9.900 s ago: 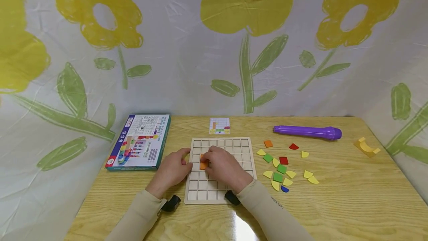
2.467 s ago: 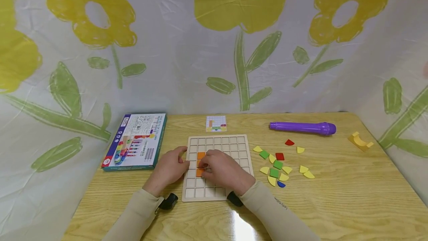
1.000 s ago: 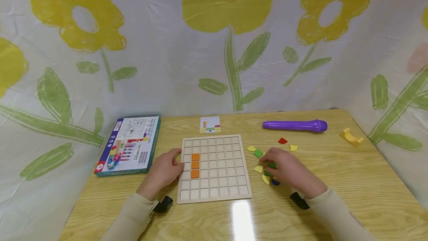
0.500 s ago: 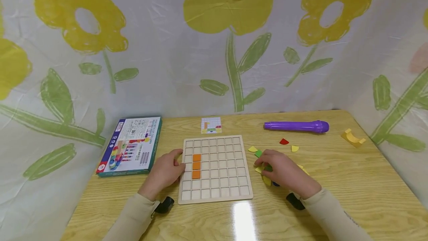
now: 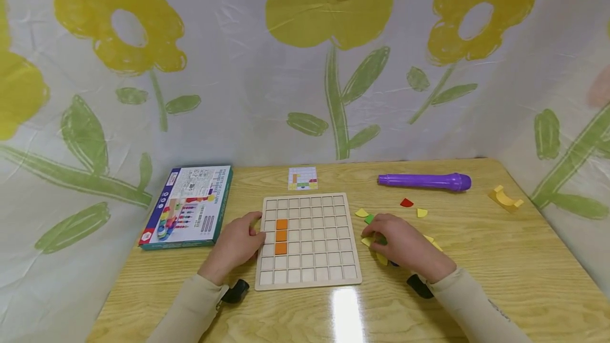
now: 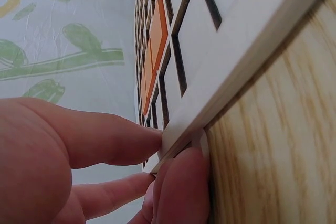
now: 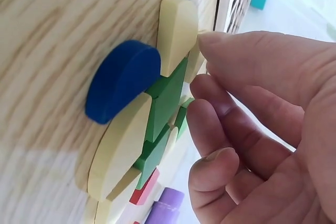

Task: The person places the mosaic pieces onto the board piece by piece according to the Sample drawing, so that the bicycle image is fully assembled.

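My left hand pinches the left edge of a pale wooden grid board between thumb and fingers, as the left wrist view shows. Three orange square tiles sit in a column in the board's cells. Right of the board, my right hand is over a cluster of flat pieces. In the right wrist view its thumb tip and bent fingers are beside a yellow quarter-circle piece; whether they grip it I cannot tell. Near them lie green squares, a blue half-round piece and more yellow pieces.
A small pattern card lies behind the board. At left is a flat toy box. A purple microphone-shaped toy and a yellow arch piece lie at back right. One red piece rests behind the cluster.
A third orange tile, earlier on the table at right, now sits in the column. My right hand has moved from the board to the loose pieces. My left hand stays at the board's edge.
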Demonstrator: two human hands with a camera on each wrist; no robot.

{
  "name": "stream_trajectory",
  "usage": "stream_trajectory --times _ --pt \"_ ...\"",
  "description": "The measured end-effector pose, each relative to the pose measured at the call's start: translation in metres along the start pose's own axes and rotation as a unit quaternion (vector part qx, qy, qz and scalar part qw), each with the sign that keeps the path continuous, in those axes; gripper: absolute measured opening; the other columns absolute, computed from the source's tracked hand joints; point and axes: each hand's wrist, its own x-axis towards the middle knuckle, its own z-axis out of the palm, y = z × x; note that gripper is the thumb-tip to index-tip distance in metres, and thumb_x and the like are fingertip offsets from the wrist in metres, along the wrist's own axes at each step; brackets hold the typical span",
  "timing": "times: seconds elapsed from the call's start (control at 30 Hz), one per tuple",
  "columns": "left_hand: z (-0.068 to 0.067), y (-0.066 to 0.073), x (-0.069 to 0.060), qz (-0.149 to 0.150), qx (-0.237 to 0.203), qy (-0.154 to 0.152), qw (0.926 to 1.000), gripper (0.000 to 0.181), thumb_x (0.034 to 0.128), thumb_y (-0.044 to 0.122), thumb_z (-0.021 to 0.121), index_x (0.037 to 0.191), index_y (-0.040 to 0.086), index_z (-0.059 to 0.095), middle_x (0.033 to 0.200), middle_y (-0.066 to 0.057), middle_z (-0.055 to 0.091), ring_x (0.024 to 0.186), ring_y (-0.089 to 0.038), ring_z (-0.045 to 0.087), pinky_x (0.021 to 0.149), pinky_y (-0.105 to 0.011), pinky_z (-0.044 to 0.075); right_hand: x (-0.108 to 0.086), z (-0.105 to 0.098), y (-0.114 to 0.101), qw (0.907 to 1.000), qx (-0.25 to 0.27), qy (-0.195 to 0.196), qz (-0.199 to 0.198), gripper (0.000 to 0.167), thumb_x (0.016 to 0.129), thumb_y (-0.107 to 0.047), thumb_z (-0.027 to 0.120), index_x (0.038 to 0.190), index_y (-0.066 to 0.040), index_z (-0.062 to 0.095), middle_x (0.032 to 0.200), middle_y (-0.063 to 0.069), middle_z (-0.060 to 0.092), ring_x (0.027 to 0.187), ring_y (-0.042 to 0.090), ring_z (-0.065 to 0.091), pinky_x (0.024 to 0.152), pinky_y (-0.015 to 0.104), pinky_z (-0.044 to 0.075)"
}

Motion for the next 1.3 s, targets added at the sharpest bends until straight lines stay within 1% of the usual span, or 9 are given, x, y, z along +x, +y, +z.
stream_trajectory --times 0.27,0.53,0.63,0.8,0.87,0.97,1.13,1.3 --pt "0.000 0.000 0.001 0.004 0.003 0.003 1.0000 0.059 0.1007 0.022 0.070 0.156 0.007 0.055 0.085 -0.005 0.062 0.063 -0.018 0.056 0.059 -0.031 0.044 0.001 0.003 0.000 0.9999 -0.004 -0.008 0.007 0.021 0.092 -0.014 0.086 0.112 -0.017 0.082 0.103 -0.008 0.069 0.094 0.007 0.062 0.090 0.036 0.061" --pt "-0.001 -0.001 0.001 0.004 0.006 0.005 1.0000 0.058 0.1004 0.022 0.070 0.155 0.007 0.056 0.086 -0.005 0.062 0.067 -0.019 0.055 0.060 -0.031 0.043 0.003 0.005 0.000 0.9999 0.004 -0.011 0.009 0.022 0.091 -0.016 0.087 0.113 -0.017 0.082 0.102 -0.009 0.067 0.094 0.006 0.062 0.088 0.034 0.060" --pt "0.000 -0.002 0.002 0.007 0.015 0.007 0.9998 0.059 0.1006 0.023 0.070 0.155 0.007 0.056 0.088 -0.005 0.063 0.073 -0.019 0.056 0.063 -0.031 0.043 0.004 0.005 0.000 1.0000 0.004 -0.007 0.005 0.021 0.092 -0.016 0.087 0.112 -0.017 0.082 0.103 -0.009 0.069 0.094 0.006 0.062 0.088 0.034 0.060" --pt "0.001 -0.003 0.003 0.009 0.023 0.006 0.9997 0.059 0.1006 0.024 0.070 0.156 0.008 0.056 0.091 -0.004 0.063 0.078 -0.020 0.056 0.068 -0.031 0.043 0.007 0.005 0.000 0.9999 0.009 -0.005 -0.002 0.018 0.090 -0.017 0.087 0.107 -0.017 0.081 0.099 -0.008 0.068 0.089 0.007 0.059 0.083 0.032 0.058" --pt "0.001 -0.003 0.003 0.010 0.019 0.005 0.9998 0.059 0.1006 0.024 0.070 0.156 0.008 0.056 0.090 -0.004 0.063 0.078 -0.020 0.055 0.068 -0.032 0.043 0.008 0.004 0.000 0.9998 0.017 -0.005 0.003 0.017 0.090 -0.018 0.088 0.105 -0.017 0.081 0.097 -0.008 0.068 0.086 0.007 0.058 0.081 0.031 0.057" --pt "0.000 -0.002 0.001 0.012 0.015 0.007 0.9998 0.059 0.1005 0.023 0.069 0.156 0.007 0.056 0.088 -0.004 0.062 0.076 -0.020 0.055 0.067 -0.032 0.043 0.010 0.002 -0.002 0.9994 0.031 0.002 0.017 0.016 0.090 -0.019 0.088 0.104 -0.017 0.081 0.095 -0.008 0.069 0.085 0.007 0.059 0.081 0.031 0.057" --pt "-0.002 -0.002 -0.002 0.022 0.012 0.013 0.9996 0.058 0.1002 0.021 0.069 0.154 0.005 0.057 0.087 -0.004 0.062 0.075 -0.019 0.054 0.067 -0.032 0.042 0.022 -0.002 -0.013 0.9983 0.046 0.019 0.030 0.016 0.091 -0.021 0.087 0.105 -0.016 0.081 0.096 -0.006 0.071 0.088 0.010 0.063 0.087 0.036 0.059" --pt "-0.002 0.000 -0.001 0.010 0.010 0.006 0.9999 0.059 0.1007 0.022 0.069 0.156 0.006 0.056 0.088 -0.005 0.062 0.075 -0.020 0.054 0.066 -0.031 0.043 0.046 0.000 -0.037 0.9985 0.048 0.021 0.017 0.017 0.090 -0.021 0.087 0.105 -0.013 0.081 0.097 -0.003 0.072 0.091 0.013 0.065 0.088 0.036 0.059"
